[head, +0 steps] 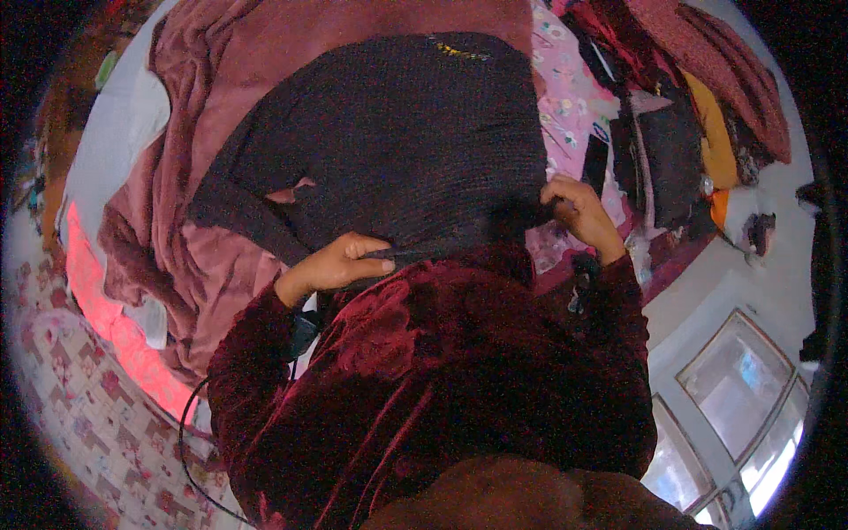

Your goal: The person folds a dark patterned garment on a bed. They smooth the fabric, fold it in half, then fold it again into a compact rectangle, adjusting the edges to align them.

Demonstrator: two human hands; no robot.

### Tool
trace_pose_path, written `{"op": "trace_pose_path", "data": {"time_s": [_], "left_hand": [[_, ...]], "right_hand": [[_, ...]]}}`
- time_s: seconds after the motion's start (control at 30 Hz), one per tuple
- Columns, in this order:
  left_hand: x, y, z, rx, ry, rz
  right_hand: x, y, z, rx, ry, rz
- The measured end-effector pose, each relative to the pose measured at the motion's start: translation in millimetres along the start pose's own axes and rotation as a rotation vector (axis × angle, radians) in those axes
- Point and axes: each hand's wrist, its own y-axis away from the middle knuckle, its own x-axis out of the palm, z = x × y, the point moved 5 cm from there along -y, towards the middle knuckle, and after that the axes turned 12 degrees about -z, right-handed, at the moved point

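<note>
A dark ribbed knit garment (397, 139) lies spread out over a dusty-pink plush blanket (232, 86). Small yellow marks show near its far edge, and a bit of pink shows through a gap at its left part. My left hand (338, 262) pinches the garment's near edge between thumb and fingers. At the garment's right near corner, my right hand (576, 205) is closed on the dark fabric, with its fingertips partly hidden. Dark red velvet sleeves cover both of my arms.
Right of the garment lies a pink floral cloth (563, 112). Beyond it several clothes are heaped, among them a mustard-yellow cloth (712, 126). A black cable (182, 440) hangs at the lower left, above a patterned floor (93, 391). Framed panes (735, 384) stand at the lower right.
</note>
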Motion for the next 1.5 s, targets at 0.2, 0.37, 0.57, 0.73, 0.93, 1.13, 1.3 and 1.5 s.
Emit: {"op": "trace_pose_path", "data": {"time_s": [0.2, 0.37, 0.57, 0.73, 0.93, 1.13, 1.3, 1.5], "left_hand": [[-12, -5, -73, 0.587, -0.594, -0.482], [10, -48, -125, 0.824, -0.663, -0.729], [-11, -55, -117, 0.533, -0.326, -0.595], [2, -27, -101, 0.605, -0.385, -0.439], [8, -11, -108, 0.749, -0.476, -0.417], [2, 7, -104, 0.743, -0.504, -0.357], [-47, 54, -116, 0.629, -0.468, -0.684], [-107, 158, -167, 0.844, -0.214, -1.294]], "right_hand": [[8, -38, 24, -0.058, -0.063, -0.162], [50, -75, 76, -0.126, -0.176, -0.23], [30, -110, 61, -0.113, -0.179, -0.471], [-1, -167, -18, 0.206, 0.233, -0.718], [26, -202, -30, 0.319, 0.102, -0.417], [56, -215, -38, 0.354, 0.01, -0.265], [29, -204, -5, 0.194, -0.524, -0.455], [-29, -181, 103, -0.098, -0.629, -0.159]]}}
